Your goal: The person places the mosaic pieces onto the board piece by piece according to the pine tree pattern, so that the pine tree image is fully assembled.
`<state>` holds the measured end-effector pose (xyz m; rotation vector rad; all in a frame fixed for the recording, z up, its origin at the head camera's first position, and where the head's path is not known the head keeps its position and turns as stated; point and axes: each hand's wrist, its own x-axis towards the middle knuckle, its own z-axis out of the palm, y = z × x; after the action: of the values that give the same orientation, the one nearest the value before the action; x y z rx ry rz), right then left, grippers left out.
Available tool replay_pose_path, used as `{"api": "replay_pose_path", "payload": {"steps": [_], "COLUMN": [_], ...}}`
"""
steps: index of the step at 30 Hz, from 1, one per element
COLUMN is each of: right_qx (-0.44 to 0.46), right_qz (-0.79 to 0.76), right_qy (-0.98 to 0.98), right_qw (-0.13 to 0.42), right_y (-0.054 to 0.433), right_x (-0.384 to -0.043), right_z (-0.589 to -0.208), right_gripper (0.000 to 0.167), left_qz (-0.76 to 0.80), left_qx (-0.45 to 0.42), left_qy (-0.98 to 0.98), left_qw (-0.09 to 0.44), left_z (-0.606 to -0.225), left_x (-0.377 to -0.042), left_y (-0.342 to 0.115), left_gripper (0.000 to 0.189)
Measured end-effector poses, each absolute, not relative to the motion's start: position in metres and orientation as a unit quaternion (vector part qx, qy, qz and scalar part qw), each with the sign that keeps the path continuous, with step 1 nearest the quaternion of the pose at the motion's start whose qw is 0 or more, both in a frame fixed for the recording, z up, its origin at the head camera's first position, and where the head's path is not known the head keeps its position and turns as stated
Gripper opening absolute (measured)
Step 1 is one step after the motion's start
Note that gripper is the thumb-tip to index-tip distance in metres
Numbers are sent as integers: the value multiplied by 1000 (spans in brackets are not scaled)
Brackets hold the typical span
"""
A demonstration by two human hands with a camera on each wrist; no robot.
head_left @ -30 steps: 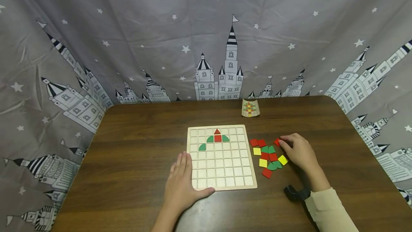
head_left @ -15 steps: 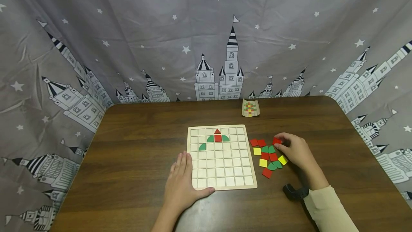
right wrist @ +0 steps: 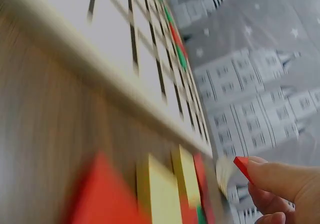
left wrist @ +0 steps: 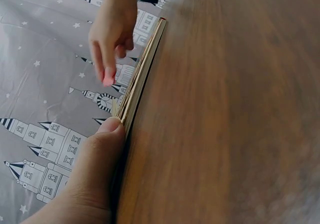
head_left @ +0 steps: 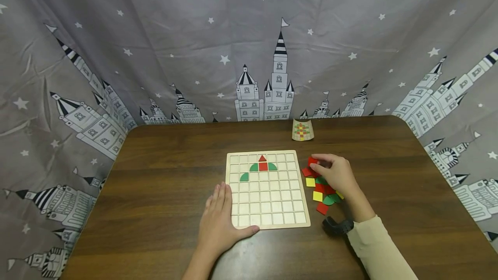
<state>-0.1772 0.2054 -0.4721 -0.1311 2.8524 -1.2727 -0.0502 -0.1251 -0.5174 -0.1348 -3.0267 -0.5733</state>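
A pale wooden grid board (head_left: 278,206) lies on the table. Set in its cells near the top are a red triangle (head_left: 262,158), a red square (head_left: 263,167) under it and several green quarter-circles (head_left: 244,177). My left hand (head_left: 219,219) rests at the board's near left corner, fingers straight along the left side and thumb (left wrist: 107,134) against the near edge. Between thumb and fingers my right hand (head_left: 337,174) pinches a red square tile (right wrist: 243,168), raised above the loose tiles right of the board.
Loose yellow tiles (head_left: 317,196), green tiles (head_left: 328,201) and red tiles (head_left: 322,208) lie beside the board, partly under the right hand. A curled card (head_left: 302,130) with a coloured grid pattern stands toward the back of the brown table (head_left: 167,176). Behind hangs a grey castle-print curtain (head_left: 186,20).
My right hand has drawn the red square tile from the far right of the pile, lifted it and moved left toward the board. The left hand has stayed in place.
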Motion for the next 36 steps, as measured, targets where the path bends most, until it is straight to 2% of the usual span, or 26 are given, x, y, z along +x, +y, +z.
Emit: {"api": "replay_pose_path", "payload": {"steps": [17,25,36], "right_qx": [-138,-170,-187], "right_qz": [-446,-428,-399], "right_qy": [882,886,896], "right_qw": [58,60,52], "right_y": [85,67,61], "right_x": [-170,-168,-167], "right_z": [-472,-481,-487], "right_gripper": [27,23,26], "left_qz": [-188,-187,-186], "left_qx": [-40,-46,-44], "left_qy": [-981,-981,-981], "left_qw": [28,38,33], "left_z": [-518,-519,-517], "left_x": [-51,-52,-51], "left_y": [-124,-124,-125], "left_gripper": [139,139,139]}}
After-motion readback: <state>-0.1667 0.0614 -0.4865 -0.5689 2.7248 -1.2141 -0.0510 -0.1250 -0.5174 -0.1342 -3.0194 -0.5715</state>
